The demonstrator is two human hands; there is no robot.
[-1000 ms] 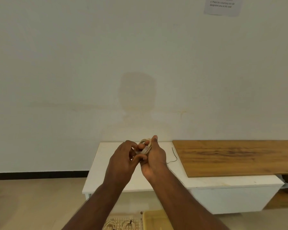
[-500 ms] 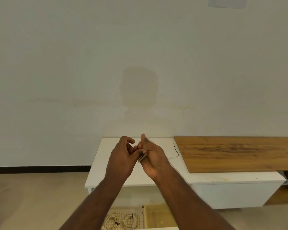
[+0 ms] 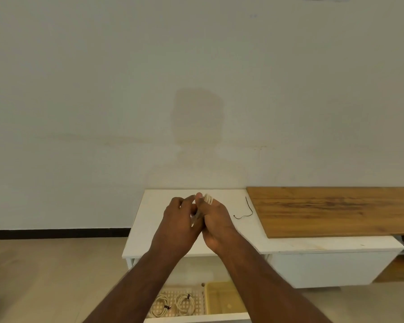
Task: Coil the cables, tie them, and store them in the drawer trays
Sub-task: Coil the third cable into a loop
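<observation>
Above the white cabinet top point(image 3: 149, 220), my right hand point(image 3: 216, 220) holds a small coil of cream cable point(image 3: 208, 198), whose loops show over the fingers. My left hand point(image 3: 180, 217) is pressed against it, fingers curled and pinching at the coil's near side; what it pinches is hidden between the hands. A loose black tie point(image 3: 245, 212) lies on the top to the right. Below, the open drawer point(image 3: 196, 319) holds a white perforated tray point(image 3: 197, 297) with two tied cream coils point(image 3: 173, 305) and a yellow tray point(image 3: 219, 299).
A wooden board point(image 3: 336, 208) lies across the cabinet's right part. A shut white drawer front point(image 3: 331, 266) is at the right. Beige floor point(image 3: 44, 276) spreads to the left, with dark objects at its left edge. A plain wall stands behind.
My view has tilted down, showing more of the drawer. Both hands stay together on the coil; its loops were hidden half a second ago and show again above my right fingers.
</observation>
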